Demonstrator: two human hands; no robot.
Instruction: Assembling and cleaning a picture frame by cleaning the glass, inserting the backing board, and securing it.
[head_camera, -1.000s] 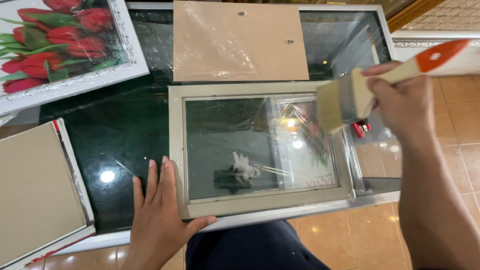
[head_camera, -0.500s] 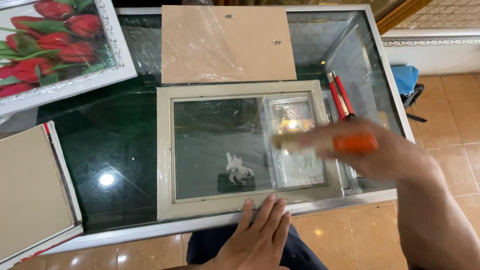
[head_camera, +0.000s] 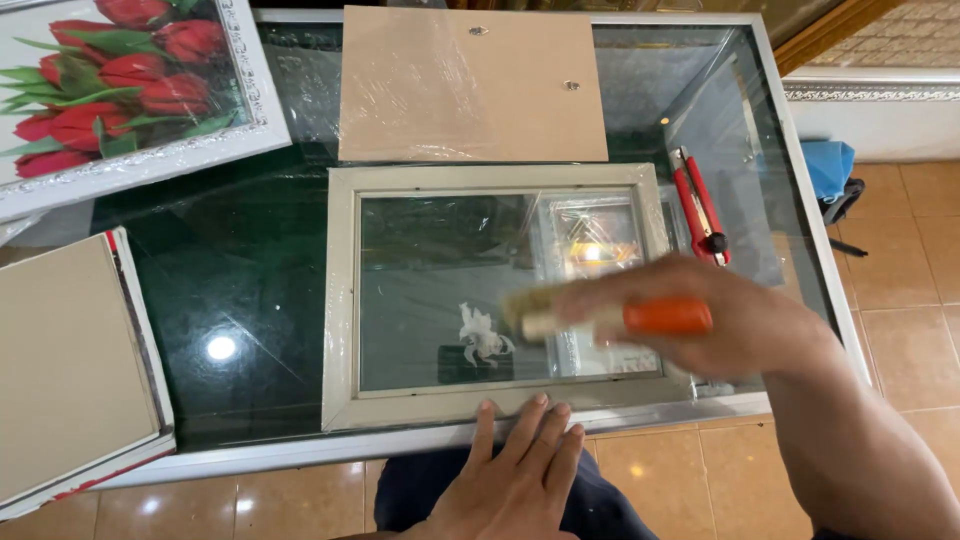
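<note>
Here the right hand (head_camera: 720, 325) has its fingers clamped on a brush (head_camera: 610, 318) with an orange handle — bristles pointing to nine o'clock over the glass of a pale frame (head_camera: 342, 300). The left hand (head_camera: 515, 470) lies flat, fingers together, on the frame's six o'clock rail — a red cutter (head_camera: 700, 205) lies at two o'clock.

Picture frame (head_camera: 340, 300) mid-table, as I see it: backing board (head_camera: 470, 85) behind, cutter (head_camera: 700, 205) right, tulip picture (head_camera: 120, 90) behind-left, brush (head_camera: 610, 318) over it.
</note>
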